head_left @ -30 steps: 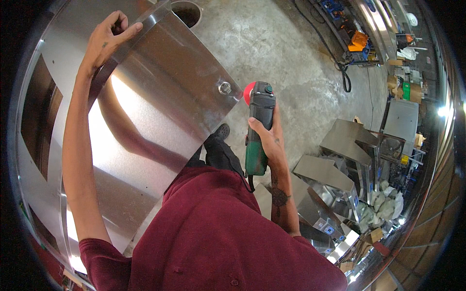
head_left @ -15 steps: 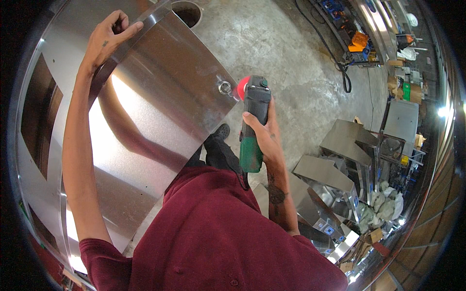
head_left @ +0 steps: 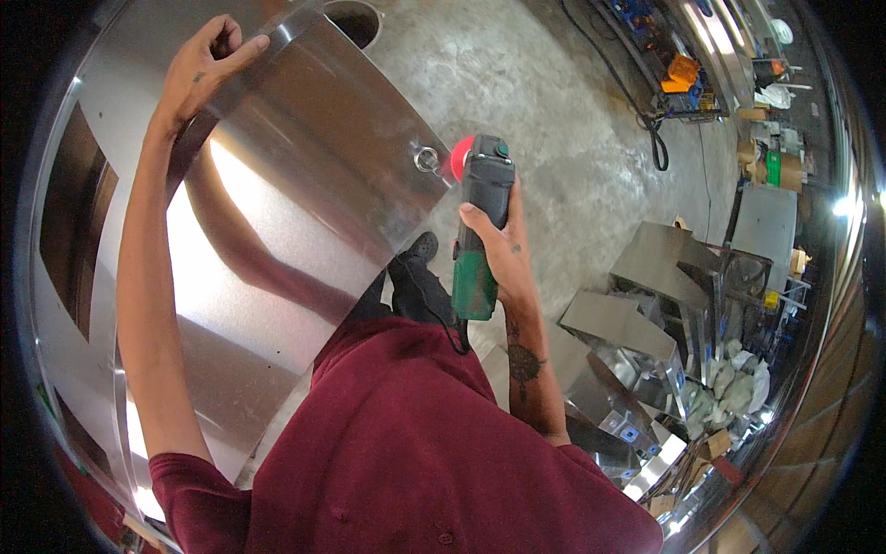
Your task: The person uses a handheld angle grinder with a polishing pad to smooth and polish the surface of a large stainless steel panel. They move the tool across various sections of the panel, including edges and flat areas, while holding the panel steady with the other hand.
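Observation:
In my right hand (head_left: 501, 245) is an angle grinder (head_left: 475, 282) with a green and black body, the thumb lying across it. Its red disc (head_left: 460, 159) stands at the corner of a shiny stainless steel panel (head_left: 314, 129); whether it touches the edge I cannot tell. Close to that corner sits a small round metal ring (head_left: 426, 160). My left hand (head_left: 198, 78) is closed over the raised strip at the panel's far left side, thumb along the strip and the other fingers curled, their tips partly hidden. A black cord (head_left: 459, 337) hangs from the grinder's lower end.
Bent steel housings (head_left: 628, 328) stand on the concrete floor (head_left: 554, 138) to the right. Plastic bags (head_left: 734, 392) lie behind them. A black cable (head_left: 657, 148) hangs from a rack holding an orange object (head_left: 681, 72). A round bin (head_left: 355, 23) is beyond the panel.
The grinder and my right hand have shifted slightly up the picture, with the disc still at the panel's corner. My left hand keeps its hold on the strip.

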